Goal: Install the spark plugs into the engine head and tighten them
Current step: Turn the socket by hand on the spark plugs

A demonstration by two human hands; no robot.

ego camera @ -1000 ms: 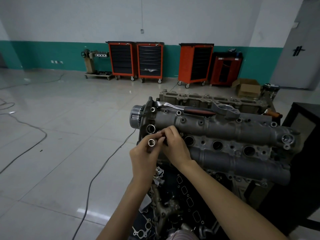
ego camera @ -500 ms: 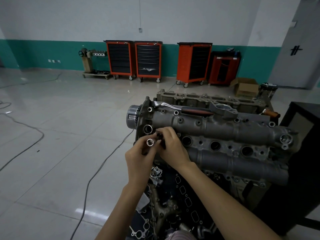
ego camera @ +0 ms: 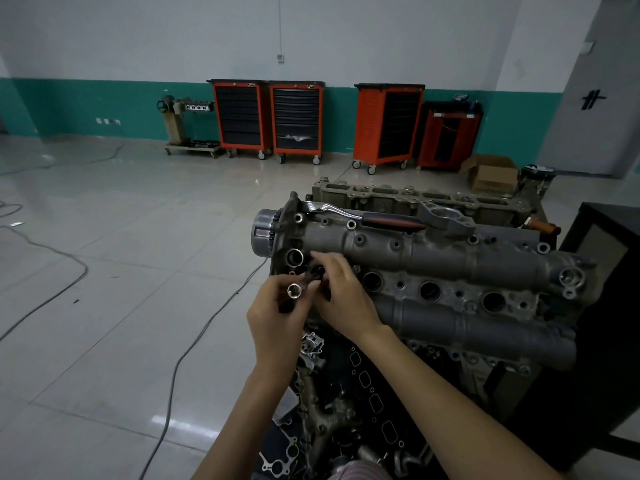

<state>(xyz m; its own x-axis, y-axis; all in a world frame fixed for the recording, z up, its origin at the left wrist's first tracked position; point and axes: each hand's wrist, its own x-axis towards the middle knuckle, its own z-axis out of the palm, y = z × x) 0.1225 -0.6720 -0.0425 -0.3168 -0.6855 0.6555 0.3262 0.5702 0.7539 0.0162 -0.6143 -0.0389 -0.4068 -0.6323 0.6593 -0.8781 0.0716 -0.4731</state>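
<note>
Both forearms reach forward to the left end of the engine head (ego camera: pixel 433 258). The left hand (ego camera: pixel 277 317) grips a socket (ego camera: pixel 294 291), open end up. The right hand (ego camera: pixel 343 292) pinches a small dark part beside it, just before the head's 1st plug hole (ego camera: pixel 317 270).

Hands (ego camera: pixel 311 299) with socket (ego camera: pixel 294 291) drifted slightly lower-left.

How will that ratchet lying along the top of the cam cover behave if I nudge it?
The ratchet looks rigid and chromed, so probably heavy for its size and slick at the bare metal end. It lies on a rounded cover, so a nudge might slide it off. Its rubbery-looking dark grip should offer the safest hold.
</note>
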